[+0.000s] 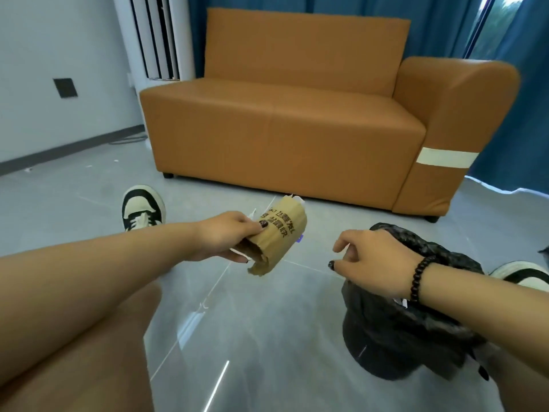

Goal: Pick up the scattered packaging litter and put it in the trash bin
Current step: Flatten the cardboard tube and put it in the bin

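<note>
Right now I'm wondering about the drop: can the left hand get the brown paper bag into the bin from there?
Probably yes. The left hand grips the brown paper bag above bare floor, and the black-lined bin stands open just to its right. Only the right hand, hovering over the near rim, partly crowds the opening.

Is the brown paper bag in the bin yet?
Out. The left hand grips the crumpled brown paper bag in the air, left of the black-lined trash bin.

Dark printed characters run in two rows along the side of the brown paper bag (277,233). They are blurred and tilted, so no word can be read for certain.
</note>
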Action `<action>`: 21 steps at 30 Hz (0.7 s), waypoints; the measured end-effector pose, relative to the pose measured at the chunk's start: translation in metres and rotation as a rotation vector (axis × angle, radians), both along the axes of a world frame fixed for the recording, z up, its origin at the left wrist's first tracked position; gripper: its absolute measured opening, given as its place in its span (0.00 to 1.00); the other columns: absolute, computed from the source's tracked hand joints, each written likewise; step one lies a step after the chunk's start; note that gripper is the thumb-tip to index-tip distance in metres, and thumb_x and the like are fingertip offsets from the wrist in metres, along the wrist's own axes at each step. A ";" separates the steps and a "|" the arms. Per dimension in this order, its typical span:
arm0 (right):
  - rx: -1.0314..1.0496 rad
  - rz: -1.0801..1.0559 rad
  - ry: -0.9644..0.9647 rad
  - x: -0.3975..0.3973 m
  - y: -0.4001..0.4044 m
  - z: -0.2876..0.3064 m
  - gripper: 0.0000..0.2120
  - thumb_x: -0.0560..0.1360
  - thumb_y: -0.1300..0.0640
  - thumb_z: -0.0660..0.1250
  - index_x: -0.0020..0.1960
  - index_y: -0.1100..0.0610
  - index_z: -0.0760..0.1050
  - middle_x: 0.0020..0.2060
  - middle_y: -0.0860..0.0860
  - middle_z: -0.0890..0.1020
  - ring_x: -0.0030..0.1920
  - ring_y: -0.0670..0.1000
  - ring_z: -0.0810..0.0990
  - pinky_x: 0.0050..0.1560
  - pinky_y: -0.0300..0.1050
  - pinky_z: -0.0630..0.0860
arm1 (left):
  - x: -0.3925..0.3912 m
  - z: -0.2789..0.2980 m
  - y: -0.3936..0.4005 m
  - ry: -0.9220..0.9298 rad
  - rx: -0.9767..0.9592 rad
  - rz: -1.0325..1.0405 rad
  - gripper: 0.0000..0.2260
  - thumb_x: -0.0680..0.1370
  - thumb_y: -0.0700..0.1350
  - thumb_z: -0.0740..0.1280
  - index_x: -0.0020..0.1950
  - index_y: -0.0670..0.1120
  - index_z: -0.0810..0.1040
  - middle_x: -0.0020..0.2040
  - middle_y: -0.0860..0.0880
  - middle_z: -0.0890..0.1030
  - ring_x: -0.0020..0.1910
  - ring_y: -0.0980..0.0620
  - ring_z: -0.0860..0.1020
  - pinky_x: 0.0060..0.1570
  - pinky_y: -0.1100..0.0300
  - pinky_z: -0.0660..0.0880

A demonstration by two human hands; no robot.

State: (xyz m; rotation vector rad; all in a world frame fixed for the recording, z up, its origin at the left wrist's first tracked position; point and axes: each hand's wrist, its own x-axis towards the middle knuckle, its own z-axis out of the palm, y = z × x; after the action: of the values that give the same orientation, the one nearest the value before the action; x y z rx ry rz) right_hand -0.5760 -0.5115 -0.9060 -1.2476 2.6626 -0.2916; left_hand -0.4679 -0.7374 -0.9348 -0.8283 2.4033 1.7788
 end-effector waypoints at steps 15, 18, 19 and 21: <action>-0.476 -0.102 -0.363 -0.021 0.025 0.038 0.45 0.67 0.46 0.74 0.75 0.53 0.53 0.70 0.50 0.66 0.67 0.50 0.70 0.65 0.50 0.71 | -0.008 0.052 0.058 0.042 -0.192 -0.317 0.12 0.78 0.43 0.66 0.61 0.45 0.75 0.52 0.49 0.79 0.47 0.52 0.81 0.50 0.58 0.80; -0.672 -0.201 -0.455 -0.036 0.029 0.037 0.21 0.72 0.61 0.71 0.63 0.55 0.72 0.57 0.52 0.78 0.54 0.51 0.80 0.55 0.48 0.79 | -0.007 0.032 0.043 0.141 -0.330 -0.281 0.14 0.74 0.42 0.71 0.59 0.51 0.77 0.56 0.51 0.77 0.52 0.52 0.80 0.53 0.54 0.79; -0.744 -0.235 -0.561 -0.039 0.030 0.036 0.15 0.73 0.65 0.70 0.58 0.57 0.75 0.55 0.55 0.79 0.51 0.52 0.82 0.52 0.47 0.80 | -0.006 0.026 0.039 0.153 -0.408 -0.285 0.15 0.72 0.43 0.73 0.57 0.55 0.77 0.56 0.52 0.76 0.53 0.54 0.78 0.53 0.55 0.79; -0.826 -0.248 -0.743 -0.042 0.031 0.034 0.11 0.72 0.69 0.68 0.53 0.60 0.77 0.53 0.58 0.80 0.48 0.54 0.84 0.49 0.48 0.82 | -0.001 0.020 0.032 0.191 -0.491 -0.278 0.16 0.69 0.46 0.73 0.52 0.61 0.76 0.55 0.53 0.74 0.54 0.57 0.76 0.53 0.59 0.77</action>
State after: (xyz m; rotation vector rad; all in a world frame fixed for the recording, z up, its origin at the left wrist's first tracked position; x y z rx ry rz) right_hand -0.6180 -0.4809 -0.8723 -0.6942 2.0316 -1.6399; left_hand -0.4691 -0.7049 -0.9146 -0.3226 2.9579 1.2356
